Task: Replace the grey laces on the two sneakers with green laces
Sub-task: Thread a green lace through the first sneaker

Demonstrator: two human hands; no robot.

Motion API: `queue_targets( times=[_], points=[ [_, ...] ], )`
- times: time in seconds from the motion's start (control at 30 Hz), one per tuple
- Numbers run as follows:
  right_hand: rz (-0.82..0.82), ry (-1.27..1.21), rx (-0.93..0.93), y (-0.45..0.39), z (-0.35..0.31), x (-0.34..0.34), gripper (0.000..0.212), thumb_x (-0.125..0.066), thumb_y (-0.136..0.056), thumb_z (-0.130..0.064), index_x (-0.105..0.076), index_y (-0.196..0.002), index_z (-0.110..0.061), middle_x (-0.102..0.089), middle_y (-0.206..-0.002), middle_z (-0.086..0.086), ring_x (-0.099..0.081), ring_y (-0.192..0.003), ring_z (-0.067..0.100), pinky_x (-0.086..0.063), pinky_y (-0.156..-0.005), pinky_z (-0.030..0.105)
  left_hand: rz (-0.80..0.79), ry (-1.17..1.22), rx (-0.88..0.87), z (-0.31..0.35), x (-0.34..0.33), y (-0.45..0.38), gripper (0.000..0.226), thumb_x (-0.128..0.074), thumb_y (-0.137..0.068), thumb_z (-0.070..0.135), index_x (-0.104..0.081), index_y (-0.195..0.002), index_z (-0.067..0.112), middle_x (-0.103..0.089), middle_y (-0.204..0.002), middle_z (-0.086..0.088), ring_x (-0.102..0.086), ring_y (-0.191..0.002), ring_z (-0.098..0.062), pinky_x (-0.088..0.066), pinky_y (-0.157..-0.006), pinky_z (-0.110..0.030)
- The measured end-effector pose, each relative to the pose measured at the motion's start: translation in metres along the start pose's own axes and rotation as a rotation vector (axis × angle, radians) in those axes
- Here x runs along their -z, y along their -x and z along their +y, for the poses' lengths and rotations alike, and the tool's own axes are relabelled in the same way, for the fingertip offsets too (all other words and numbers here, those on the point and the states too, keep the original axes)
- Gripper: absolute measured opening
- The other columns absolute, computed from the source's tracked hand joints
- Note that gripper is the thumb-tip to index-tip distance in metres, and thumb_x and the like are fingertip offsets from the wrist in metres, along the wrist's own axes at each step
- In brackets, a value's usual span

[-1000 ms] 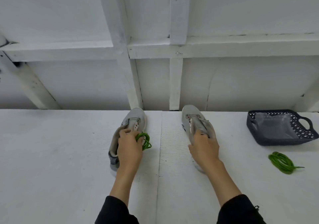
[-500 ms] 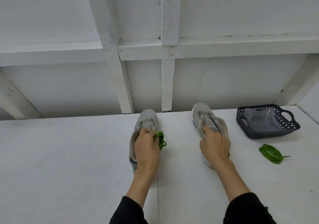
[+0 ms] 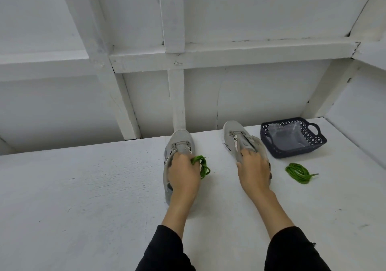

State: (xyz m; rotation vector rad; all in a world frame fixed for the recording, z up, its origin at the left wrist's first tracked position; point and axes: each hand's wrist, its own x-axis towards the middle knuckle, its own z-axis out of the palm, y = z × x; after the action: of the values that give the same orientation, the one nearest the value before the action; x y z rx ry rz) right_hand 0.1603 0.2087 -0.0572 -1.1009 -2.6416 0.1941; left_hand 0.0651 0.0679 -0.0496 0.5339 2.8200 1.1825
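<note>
Left hand (image 3: pixel 183 172): grips left sneaker (image 3: pixel 179 145) and green lace (image 3: pixel 201 165), frame centre.
Right hand (image 3: pixel 253 170): grips right sneaker (image 3: pixel 236 137).
Spare lace (image 3: pixel 299 173): on bench (image 3: pixel 83 187), right of both hands.

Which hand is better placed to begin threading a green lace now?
Probably the left hand: it already holds a green lace over the left sneaker. The right hand rests on the right sneaker; the spare lace lies apart.
</note>
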Motion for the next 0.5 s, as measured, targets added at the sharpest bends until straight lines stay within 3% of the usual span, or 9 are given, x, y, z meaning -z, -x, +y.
queue_targets(
  times=[0.07, 0.17, 0.23, 0.33, 0.4, 0.5],
  points=[
    [0.065, -0.117, 0.042, -0.001, -0.003, -0.005, 0.034, -0.067, -0.086, -0.014, -0.059, -0.118, -0.004, -0.062, -0.118, 0.015, -0.052, -0.114, 0.031, -0.044, -0.096, 0.043, -0.033, 0.083, 0.022, 0.001, 0.015, 0.000, 0.013, -0.061, -0.091, 0.021, -0.071, -0.082, 0.020, -0.063, -0.073, 0.008, -0.055, -0.064, -0.006, -0.038, -0.051, -0.022],
    [0.079, -0.438, 0.136, 0.003, -0.022, -0.010, 0.017, -0.058, -0.091, -0.009, -0.064, -0.108, -0.007, -0.063, -0.106, 0.007, -0.053, -0.102, 0.023, -0.047, -0.086, 0.038, -0.005, 0.222, 0.057, -0.008, 0.038, -0.005, 0.013, -0.064, -0.090, 0.022, -0.072, -0.080, 0.024, -0.067, -0.076, 0.009, -0.060, -0.072, -0.005, -0.044, -0.056, -0.019],
    [-0.048, -0.664, 0.116, 0.006, -0.040, -0.011, 0.016, -0.054, -0.094, -0.010, -0.065, -0.105, -0.011, -0.064, -0.101, 0.001, -0.056, -0.095, 0.016, -0.048, -0.084, 0.033, 0.054, 0.299, 0.110, -0.020, 0.049, -0.008, 0.010, -0.064, -0.090, 0.024, -0.074, -0.089, 0.020, -0.069, -0.086, 0.008, -0.060, -0.077, -0.003, -0.041, -0.054, -0.007],
    [-0.397, -0.882, 0.000, 0.007, -0.062, -0.018, 0.025, -0.050, -0.098, -0.021, -0.062, -0.119, -0.015, -0.062, -0.110, -0.005, -0.056, -0.101, 0.009, -0.043, -0.090, 0.023, 0.032, 0.453, 0.241, -0.039, 0.055, -0.010, 0.011, -0.067, -0.089, 0.024, -0.073, -0.085, 0.016, -0.070, -0.081, 0.003, -0.061, -0.080, -0.009, -0.040, -0.055, -0.007],
    [-0.516, -1.013, -0.064, 0.010, -0.073, -0.026, 0.030, -0.049, -0.098, -0.029, -0.059, -0.125, -0.022, -0.063, -0.117, -0.005, -0.058, -0.109, 0.011, -0.047, -0.098, 0.033, -0.032, 0.544, 0.331, -0.047, 0.050, -0.005, 0.014, -0.068, -0.089, 0.021, -0.072, -0.076, 0.017, -0.070, -0.073, 0.001, -0.062, -0.076, -0.015, -0.044, -0.058, -0.018],
    [-0.496, -1.104, -0.101, 0.011, -0.078, -0.035, 0.029, -0.052, -0.097, -0.024, -0.060, -0.125, -0.024, -0.066, -0.117, -0.002, -0.063, -0.107, 0.016, -0.053, -0.093, 0.042, -0.026, 0.528, 0.363, -0.051, 0.040, 0.006, 0.012, -0.068, -0.088, 0.022, -0.074, -0.080, 0.016, -0.072, -0.076, 0.001, -0.066, -0.078, -0.015, -0.048, -0.064, -0.024]
  ],
)
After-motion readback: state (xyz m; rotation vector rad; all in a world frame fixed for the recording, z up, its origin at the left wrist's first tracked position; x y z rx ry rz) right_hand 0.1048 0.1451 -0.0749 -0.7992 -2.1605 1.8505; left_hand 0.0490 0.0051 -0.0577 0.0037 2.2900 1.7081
